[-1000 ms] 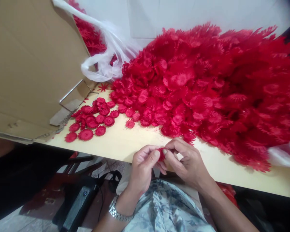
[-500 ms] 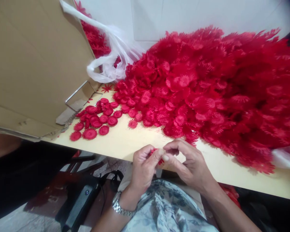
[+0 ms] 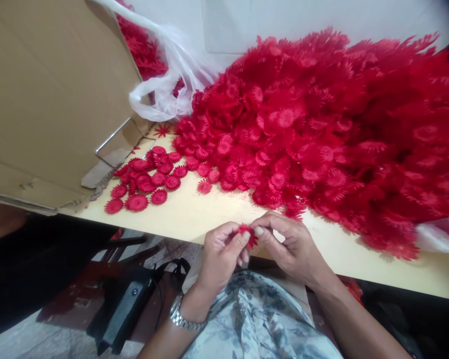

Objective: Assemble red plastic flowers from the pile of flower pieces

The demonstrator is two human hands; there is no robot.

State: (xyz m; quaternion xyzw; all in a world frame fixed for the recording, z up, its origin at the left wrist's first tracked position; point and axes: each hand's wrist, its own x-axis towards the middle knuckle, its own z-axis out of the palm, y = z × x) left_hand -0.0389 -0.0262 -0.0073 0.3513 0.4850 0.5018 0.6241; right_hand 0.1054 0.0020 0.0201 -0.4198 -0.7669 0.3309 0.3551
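Between thumb and fingers, my left hand [image 3: 220, 254] pinches a small red petal-edged disc [image 3: 252, 239], like a cut-out flower, close to the table's front edge. My right hand [image 3: 292, 247] meets it from the other side, thumb and forefinger closed together at the disc's rim. The fingers cover part of the disc. Beyond the hands rises a big heap of similar red flower pieces [image 3: 284, 119]. A smaller group of round red rosettes [image 3: 145, 183] lies to the left on the pale yellow table [image 3: 179, 214].
A cardboard box [image 3: 56, 99] stands at the left with a metal wire frame [image 3: 114, 134] by its lower corner. Behind is a white plastic bag [image 3: 175, 94] beside more red pieces. Below are a black bag-like object [image 3: 123, 304] and another person's dark clothing [image 3: 33, 279].
More of the red disc now shows between my hands, its face turned toward me. My right fingertips have shifted slightly along its edge. The whole view has moved a little.
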